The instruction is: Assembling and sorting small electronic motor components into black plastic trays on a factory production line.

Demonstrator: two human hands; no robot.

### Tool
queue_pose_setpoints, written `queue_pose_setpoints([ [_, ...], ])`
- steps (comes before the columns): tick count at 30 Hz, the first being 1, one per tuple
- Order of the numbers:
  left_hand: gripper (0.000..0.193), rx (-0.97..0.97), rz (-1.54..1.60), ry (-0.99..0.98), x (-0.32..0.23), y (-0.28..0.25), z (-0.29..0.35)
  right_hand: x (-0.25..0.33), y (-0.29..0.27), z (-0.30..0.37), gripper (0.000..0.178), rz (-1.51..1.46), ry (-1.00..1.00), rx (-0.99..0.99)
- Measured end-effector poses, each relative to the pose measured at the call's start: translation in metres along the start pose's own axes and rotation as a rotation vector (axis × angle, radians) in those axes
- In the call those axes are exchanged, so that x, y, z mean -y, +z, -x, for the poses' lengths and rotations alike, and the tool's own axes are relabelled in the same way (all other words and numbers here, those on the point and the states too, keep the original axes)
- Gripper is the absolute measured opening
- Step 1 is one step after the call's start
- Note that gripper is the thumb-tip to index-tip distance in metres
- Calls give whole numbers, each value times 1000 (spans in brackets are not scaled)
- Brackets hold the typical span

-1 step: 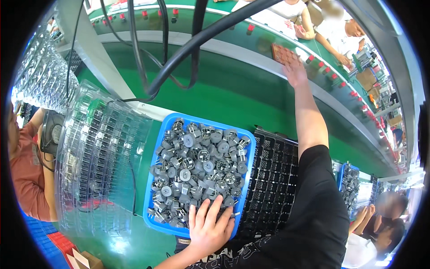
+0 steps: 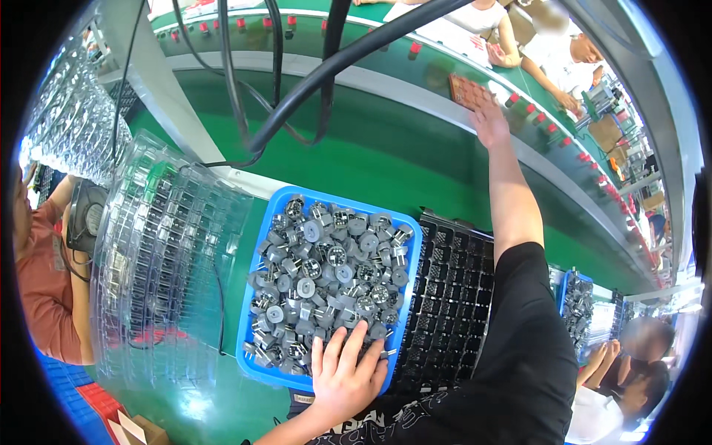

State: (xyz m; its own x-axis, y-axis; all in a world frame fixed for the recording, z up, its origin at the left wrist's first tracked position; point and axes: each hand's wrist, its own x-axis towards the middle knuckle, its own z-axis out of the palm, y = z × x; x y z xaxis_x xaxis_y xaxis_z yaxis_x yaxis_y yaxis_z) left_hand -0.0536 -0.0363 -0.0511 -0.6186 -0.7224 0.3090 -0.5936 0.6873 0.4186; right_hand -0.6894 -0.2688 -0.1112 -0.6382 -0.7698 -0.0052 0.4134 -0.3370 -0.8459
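Observation:
A blue bin (image 2: 255, 297) heaped with small round grey plug parts (image 2: 343, 273) with metal pins stands in front of me. My left hand (image 2: 347, 374) rests over its near edge, fingers spread on the parts and none visibly gripped. Far ahead to the right, my right hand (image 2: 489, 124) reaches with outstretched fingers to the near edge of a reddish-brown slab with square compartments (image 2: 467, 90). The fingertips touch it; their undersides are hidden. This slab lies by the rail of the green conveyor (image 2: 378, 141).
Black gridded trays (image 2: 449, 297) lie right of the bin, under my right arm. Stacked clear plastic trays (image 2: 167, 274) stand left. Thick black cables (image 2: 319, 78) hang in front. Another parts bin (image 2: 576, 304) is farther right. Co-workers sit across the line and on both sides.

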Motion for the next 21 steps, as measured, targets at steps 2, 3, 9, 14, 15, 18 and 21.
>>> queue_pose_setpoints([
  [2,35,27,16,5,1,0,-1,12,5,32,57,77,25,37],
  [3,36,50,27,-4,0,0,-3,24,6,59,55,145,51,67],
  [9,26,-38,68,39,0,5,-3,133,97,248,52,867,108,339],
  [14,28,-222,136,131,7,15,2,137,103,481,40,1182,-8,401],
  [15,28,-250,136,151,9,16,4,137,98,521,38,1301,-43,369],
  [18,31,-321,165,214,12,21,7,127,58,608,33,1254,-89,-64],
  [21,34,-352,179,251,16,20,12,109,27,664,26,1455,133,-577],
])
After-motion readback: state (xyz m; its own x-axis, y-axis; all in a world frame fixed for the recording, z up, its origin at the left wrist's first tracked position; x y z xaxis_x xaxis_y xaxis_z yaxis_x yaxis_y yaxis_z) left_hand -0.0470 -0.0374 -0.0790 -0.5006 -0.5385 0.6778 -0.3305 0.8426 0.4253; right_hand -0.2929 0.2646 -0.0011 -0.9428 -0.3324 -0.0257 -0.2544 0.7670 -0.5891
